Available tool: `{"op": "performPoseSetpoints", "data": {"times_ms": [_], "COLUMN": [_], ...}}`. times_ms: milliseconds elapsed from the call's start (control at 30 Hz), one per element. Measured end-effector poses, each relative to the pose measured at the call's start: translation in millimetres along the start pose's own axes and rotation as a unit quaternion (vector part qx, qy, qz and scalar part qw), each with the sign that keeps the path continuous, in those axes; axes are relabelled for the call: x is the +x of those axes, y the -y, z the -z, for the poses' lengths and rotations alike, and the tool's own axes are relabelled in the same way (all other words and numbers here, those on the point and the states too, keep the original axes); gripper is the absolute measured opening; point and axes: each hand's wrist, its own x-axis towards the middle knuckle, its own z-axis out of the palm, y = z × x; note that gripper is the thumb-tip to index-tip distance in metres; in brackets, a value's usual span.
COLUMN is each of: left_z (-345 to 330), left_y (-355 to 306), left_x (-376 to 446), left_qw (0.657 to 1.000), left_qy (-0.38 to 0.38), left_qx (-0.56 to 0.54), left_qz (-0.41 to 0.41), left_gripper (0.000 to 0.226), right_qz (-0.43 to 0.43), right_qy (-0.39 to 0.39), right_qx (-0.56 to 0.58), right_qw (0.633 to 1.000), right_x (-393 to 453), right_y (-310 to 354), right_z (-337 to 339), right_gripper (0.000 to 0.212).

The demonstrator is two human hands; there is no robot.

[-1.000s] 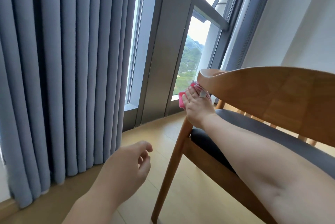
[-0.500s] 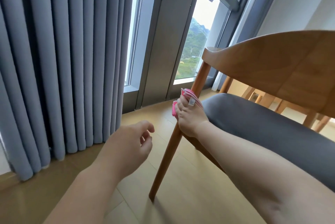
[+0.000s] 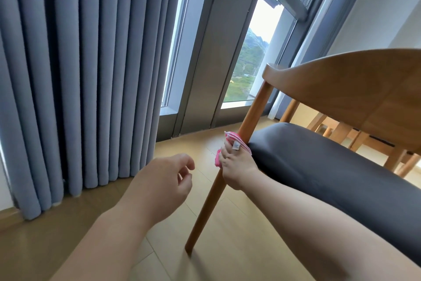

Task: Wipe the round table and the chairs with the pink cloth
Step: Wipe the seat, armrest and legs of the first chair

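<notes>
A wooden chair [image 3: 355,80] with a curved backrest and a dark grey seat cushion [image 3: 319,162] stands at the right. My right hand [image 3: 237,167] grips the pink cloth [image 3: 232,138], wrapped around the chair's round front leg [image 3: 211,208] beside the cushion's edge. A small white tag on the cloth shows between my fingers. My left hand [image 3: 164,183] hovers over the floor left of the leg, fingers loosely curled, holding nothing. The round table is not clearly in view.
Blue-grey curtains [image 3: 75,76] hang at the left down to the wooden floor [image 3: 227,246]. A tall grey-framed window [image 3: 248,64] stands behind the chair. More wooden legs [image 3: 396,160] show beyond the seat at the right.
My right hand has slid the cloth down from the backrest's end along the leg to seat level, then slightly lower. The view has tipped downward. My left hand has stayed idle.
</notes>
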Motion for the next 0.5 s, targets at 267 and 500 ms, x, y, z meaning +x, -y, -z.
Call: {"op": "performPoseSetpoints", "data": {"times_ms": [267,500], "left_z": [-1.2,-3.1], "left_y": [-0.5,-2.0], "left_x": [4.2,5.5], "left_qw": [1.0,1.0], "left_qy": [-0.004,-0.008], "left_qx": [-0.007,-0.015], "left_qz": [-0.002,-0.003], "left_gripper": [0.017,0.016], "right_qz": [-0.058,-0.187], "right_qy": [-0.083,-0.069], "right_qx": [0.07,0.108], "right_qw": [0.992,0.974], "right_x": [-2.6,4.4], "right_y": [-54.4,-129.1], "right_z": [13.3,30.0], "right_gripper": [0.042,0.056]}}
